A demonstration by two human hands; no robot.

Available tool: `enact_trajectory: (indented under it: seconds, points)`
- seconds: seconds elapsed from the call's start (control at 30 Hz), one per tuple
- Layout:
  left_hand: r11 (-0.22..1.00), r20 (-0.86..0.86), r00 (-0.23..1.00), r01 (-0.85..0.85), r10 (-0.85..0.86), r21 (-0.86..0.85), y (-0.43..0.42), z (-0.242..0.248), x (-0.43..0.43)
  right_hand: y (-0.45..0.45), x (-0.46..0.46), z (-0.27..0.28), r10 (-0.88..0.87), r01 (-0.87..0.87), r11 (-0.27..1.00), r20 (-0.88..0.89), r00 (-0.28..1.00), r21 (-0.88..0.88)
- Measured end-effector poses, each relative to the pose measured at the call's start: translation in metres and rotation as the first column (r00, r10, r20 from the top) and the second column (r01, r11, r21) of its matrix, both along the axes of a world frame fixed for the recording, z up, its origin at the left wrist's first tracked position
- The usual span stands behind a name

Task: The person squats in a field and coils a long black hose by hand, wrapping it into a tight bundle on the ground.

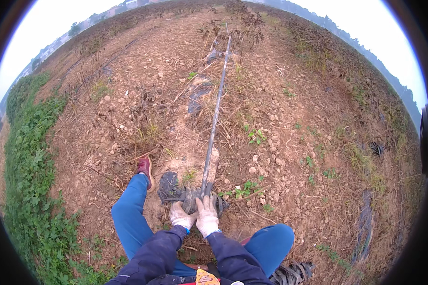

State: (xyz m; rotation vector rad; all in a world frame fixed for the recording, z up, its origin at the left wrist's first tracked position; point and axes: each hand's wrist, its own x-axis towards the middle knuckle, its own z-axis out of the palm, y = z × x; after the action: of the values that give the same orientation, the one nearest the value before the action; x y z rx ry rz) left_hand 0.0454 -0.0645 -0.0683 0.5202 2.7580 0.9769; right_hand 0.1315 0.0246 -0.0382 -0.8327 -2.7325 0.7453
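A long dark strip of plastic, perhaps drip tape (217, 110), runs from the far plants down to a bundle of wound dark strip (189, 200) on the soil before me. My left hand (182, 216), in a whitish work glove, is at the bundle's near left side. Beside it, my right hand (207, 216), gloved alike, lies over the bundle's near right part, its fingers pointing along the strip where it meets the bundle. Both hands touch the bundle; how firmly the fingers grip is partly hidden.
Torn black plastic film (168, 183) lies by the bundle, with more film (199, 98) farther up the row. Another dark bundle (293, 274) is near my right leg. Green vines (32, 171) edge the left. Dry stalks (240, 35), stones and weeds dot the reddish soil.
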Motion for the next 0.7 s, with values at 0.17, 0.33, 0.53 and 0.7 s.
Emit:
enact_trajectory:
  seconds: [0.17,0.33,0.53,0.7]
  points:
    - [0.998,0.024,1.0,0.01,-0.008,-0.056,-0.001,0.007,0.002,0.002,0.001,-0.003,-0.063,0.063,0.998,0.01,0.998,-0.005]
    - [0.999,0.041,0.999,0.031,-0.029,-0.037,-0.006,0.007,0.003,-0.001,0.003,-0.004,0.038,-0.021,0.998,0.263,0.964,-0.065]
    - [0.969,-0.213,0.949,-0.21,0.233,0.128,0.01,0.011,-0.004,-0.012,0.006,-0.011,0.028,-0.039,0.999,0.393,0.919,0.021]
    - [0.898,0.348,0.832,-0.359,0.432,-0.256,0.038,0.041,-0.011,-0.021,0.001,-0.02,-0.049,0.106,0.988,0.421,0.906,-0.112]
